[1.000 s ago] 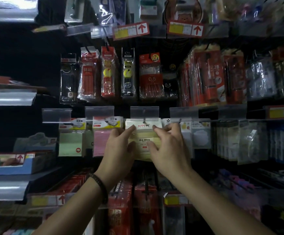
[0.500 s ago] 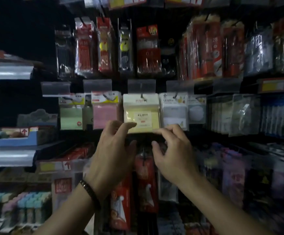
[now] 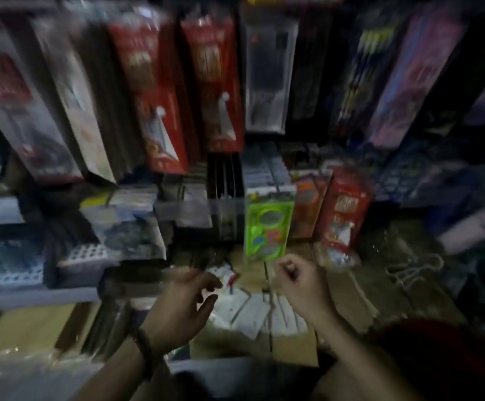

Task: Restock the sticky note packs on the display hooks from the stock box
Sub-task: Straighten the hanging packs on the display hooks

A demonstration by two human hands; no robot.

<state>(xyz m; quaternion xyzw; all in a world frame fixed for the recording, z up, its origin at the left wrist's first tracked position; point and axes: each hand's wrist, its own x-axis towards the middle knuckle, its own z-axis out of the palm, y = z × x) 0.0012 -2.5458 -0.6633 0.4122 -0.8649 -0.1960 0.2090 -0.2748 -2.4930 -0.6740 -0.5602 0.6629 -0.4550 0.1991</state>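
**Stock Lies Just Below Both Hands**

The pale packs [image 3: 252,314] lie flat in the stock box [image 3: 342,302], directly beneath the hands; blur hides their long axis. The left hand [image 3: 183,308], loosely spread and empty, appears nearer. The right hand [image 3: 296,277] is curled, with nothing visibly in it.

Nothing reading clearly, motion blur smearing all print, red hanging pkgs [image 3: 160,91] showing pale marks w/ no legible chars, green card pack [image 3: 267,227] carrying blurred shapes only, red pack [image 3: 342,209] lower down bearing a yellowish label, txt illegible.
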